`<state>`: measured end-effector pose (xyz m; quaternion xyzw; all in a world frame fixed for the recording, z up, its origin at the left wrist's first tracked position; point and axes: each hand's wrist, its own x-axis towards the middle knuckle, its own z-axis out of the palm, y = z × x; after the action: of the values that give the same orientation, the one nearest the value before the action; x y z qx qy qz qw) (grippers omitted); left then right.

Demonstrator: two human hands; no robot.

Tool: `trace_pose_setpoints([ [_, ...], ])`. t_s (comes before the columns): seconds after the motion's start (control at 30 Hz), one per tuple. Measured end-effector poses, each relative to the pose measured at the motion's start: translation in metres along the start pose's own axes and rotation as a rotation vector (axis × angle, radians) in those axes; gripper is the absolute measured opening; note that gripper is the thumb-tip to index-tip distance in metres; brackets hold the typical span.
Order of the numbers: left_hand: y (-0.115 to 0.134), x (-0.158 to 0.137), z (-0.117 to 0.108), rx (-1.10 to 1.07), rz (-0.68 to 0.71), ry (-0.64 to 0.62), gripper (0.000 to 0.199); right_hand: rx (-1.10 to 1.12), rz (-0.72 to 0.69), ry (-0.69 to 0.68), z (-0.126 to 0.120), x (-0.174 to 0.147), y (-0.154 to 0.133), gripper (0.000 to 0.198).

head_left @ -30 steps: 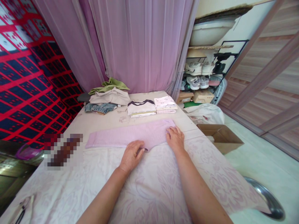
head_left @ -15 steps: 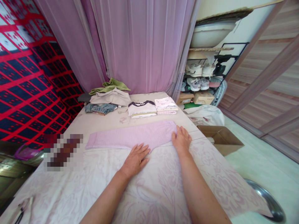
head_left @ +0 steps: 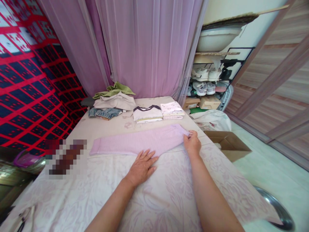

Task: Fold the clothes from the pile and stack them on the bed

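Pale pink, finely striped pants (head_left: 130,140) lie folded lengthwise across the bed, legs pointing left and waist to the right. My left hand (head_left: 142,166) rests flat with fingers spread, its fingertips on the near edge of the pants around the crotch. At the waist end, my right hand (head_left: 192,142) pinches the waistband corner between thumb and fingers. Behind the pants sit a folded white T-shirt with a dark collar (head_left: 147,113) on a small stack and a stack of folded pale pink clothes (head_left: 172,110).
A looser pile with a beige garment (head_left: 116,101), a green one (head_left: 118,89) and jeans (head_left: 103,112) lies at the back left. Beyond the bed's right edge are an open cardboard box (head_left: 227,145), a metal basin (head_left: 277,206) and a shoe rack (head_left: 217,79). Purple curtains (head_left: 145,48) hang behind.
My right hand has gone from lying flat on the waist end to pinching the waistband, shifting slightly right and pulling its corner outward. My left hand stays at the near edge.
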<state>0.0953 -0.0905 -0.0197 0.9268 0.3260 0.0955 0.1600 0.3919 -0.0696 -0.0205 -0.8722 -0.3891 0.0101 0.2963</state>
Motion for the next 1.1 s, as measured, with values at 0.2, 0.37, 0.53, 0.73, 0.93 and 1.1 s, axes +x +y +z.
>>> trace_pose_setpoints([
  [0.2,-0.001,-0.001,0.001,-0.002,0.002,0.034,0.045,-0.096,-0.052,0.046,0.001,-0.006,0.002,0.049],
  [0.37,0.0,-0.001,0.003,-0.02,0.001,0.051,0.046,-0.085,-0.401,0.113,0.002,-0.013,-0.02,0.049],
  [0.53,0.003,-0.002,0.002,-0.048,-0.024,0.05,0.045,-0.268,-0.705,-0.169,0.019,-0.011,-0.044,0.047],
  [0.73,0.006,-0.005,0.002,-0.058,-0.028,0.079,0.046,-0.4,-0.575,-0.315,0.034,-0.004,-0.04,0.049],
  [0.93,0.0,-0.006,-0.002,-0.142,-0.133,0.211,0.045,-0.011,-0.687,-0.2,0.025,-0.043,-0.054,0.038],
  [1.1,-0.045,-0.029,-0.025,-0.066,-0.282,0.271,0.035,0.249,-0.914,-0.413,0.018,-0.099,-0.081,0.024],
])
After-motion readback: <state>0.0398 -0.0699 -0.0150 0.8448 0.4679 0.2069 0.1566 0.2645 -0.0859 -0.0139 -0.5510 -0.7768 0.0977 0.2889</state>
